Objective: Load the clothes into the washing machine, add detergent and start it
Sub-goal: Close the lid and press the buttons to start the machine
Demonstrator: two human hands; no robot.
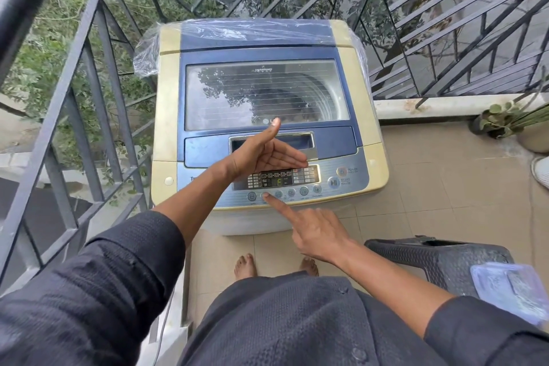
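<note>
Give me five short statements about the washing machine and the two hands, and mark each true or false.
1. The washing machine lid is closed. True.
2. The right hand presses the start/pause button. False: its index finger touches a button in the bottom row, second from the left.
3. The left hand grips a detergent bottle. False: it hovers open, holding nothing.
4. The display is lit. True.
5. A dark chair stands to the person's right. True.
</note>
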